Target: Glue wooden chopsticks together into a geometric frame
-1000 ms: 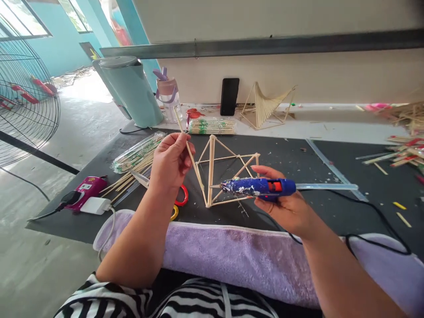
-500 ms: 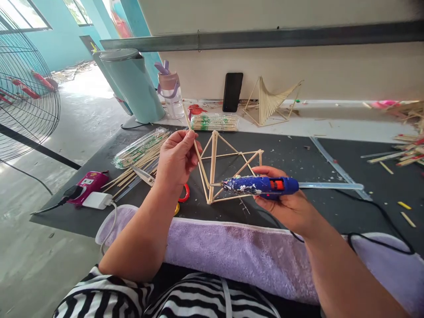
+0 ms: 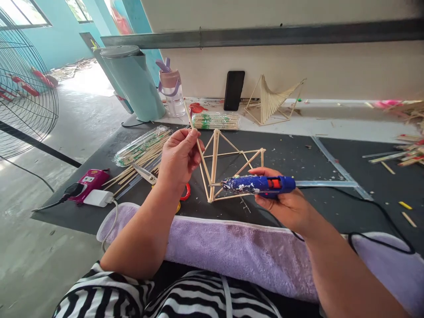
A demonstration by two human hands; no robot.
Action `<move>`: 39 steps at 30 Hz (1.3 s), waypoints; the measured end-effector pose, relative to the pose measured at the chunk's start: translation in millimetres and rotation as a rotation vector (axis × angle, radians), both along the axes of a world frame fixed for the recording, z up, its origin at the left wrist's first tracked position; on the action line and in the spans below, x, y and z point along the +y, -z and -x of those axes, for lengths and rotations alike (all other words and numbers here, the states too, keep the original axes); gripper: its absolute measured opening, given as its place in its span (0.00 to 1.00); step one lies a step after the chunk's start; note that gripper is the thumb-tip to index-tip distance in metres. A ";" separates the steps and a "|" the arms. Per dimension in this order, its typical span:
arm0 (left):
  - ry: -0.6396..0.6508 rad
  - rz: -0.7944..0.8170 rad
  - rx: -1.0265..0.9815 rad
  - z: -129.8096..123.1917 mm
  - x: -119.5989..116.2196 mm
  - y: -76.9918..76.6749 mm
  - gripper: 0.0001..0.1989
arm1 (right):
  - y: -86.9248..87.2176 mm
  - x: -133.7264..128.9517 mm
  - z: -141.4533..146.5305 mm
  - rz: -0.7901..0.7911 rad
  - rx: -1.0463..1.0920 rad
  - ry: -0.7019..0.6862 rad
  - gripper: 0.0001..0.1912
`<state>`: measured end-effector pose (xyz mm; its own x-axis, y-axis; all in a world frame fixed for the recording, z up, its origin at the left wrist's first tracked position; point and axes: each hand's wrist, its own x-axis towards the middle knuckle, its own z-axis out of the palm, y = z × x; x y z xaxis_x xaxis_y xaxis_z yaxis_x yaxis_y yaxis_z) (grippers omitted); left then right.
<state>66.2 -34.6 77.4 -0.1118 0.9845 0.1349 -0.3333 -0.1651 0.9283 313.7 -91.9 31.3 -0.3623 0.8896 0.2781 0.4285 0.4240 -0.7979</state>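
Between thumb and fingers, my left hand point(image 3: 181, 154) pinches a thin wooden stick point(image 3: 206, 165), tilted with its lower end toward me. My right hand point(image 3: 281, 198) is wrapped round a blue hot glue gun point(image 3: 255, 184) that points left, a clear glue stick point(image 3: 321, 183) poking from its back. The gun's nozzle is at the stick's lower end; I cannot tell whether they touch. Just behind stands an open frame of glued sticks point(image 3: 216, 154) on the dark board, partly hidden by the gun and hand. Scissors point(image 3: 145, 174) lie left, partly under my left forearm.
A finished-looking stick model point(image 3: 268, 104) and a black phone point(image 3: 234, 90) stand at the back. Packs of sticks point(image 3: 215, 120), a bottle point(image 3: 172, 92) and a teal jug point(image 3: 132, 84) are leftward. A pink power socket point(image 3: 89, 183) sits left; a purple towel point(image 3: 212, 247) lies along the front.
The glue gun has shifted slightly left, its nozzle staying by the stick's lower end. My left hand has barely moved; the view has shifted a little.
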 end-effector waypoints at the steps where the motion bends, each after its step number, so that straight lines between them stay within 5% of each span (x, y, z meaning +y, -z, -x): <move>1: 0.004 -0.002 -0.003 0.0 0.0 0.2 0.13 | 0.3 0.4 -0.1 -0.011 0.000 -0.001 0.23; 19: 0.099 0.083 -0.102 1.5 -1.4 -4.2 0.09 | 1.0 3.4 -4.5 0.035 0.002 -0.019 0.24; 24: 0.135 0.126 -0.178 1.8 -4.8 -14.2 0.08 | -7.5 8.0 -14.3 0.186 0.407 -0.002 0.22; 29: 0.142 0.141 -0.262 4.9 -6.2 -22.3 0.09 | -11.6 29.8 -35.2 0.157 0.699 0.308 0.14; 32: 0.173 0.111 -0.218 6.0 -7.8 -23.3 0.08 | -0.1 48.1 -46.3 0.320 0.740 0.473 0.10; 39: 0.316 0.059 -0.149 0.6 -14.0 -17.8 0.10 | 26.4 68.7 -47.3 0.653 0.804 0.530 0.06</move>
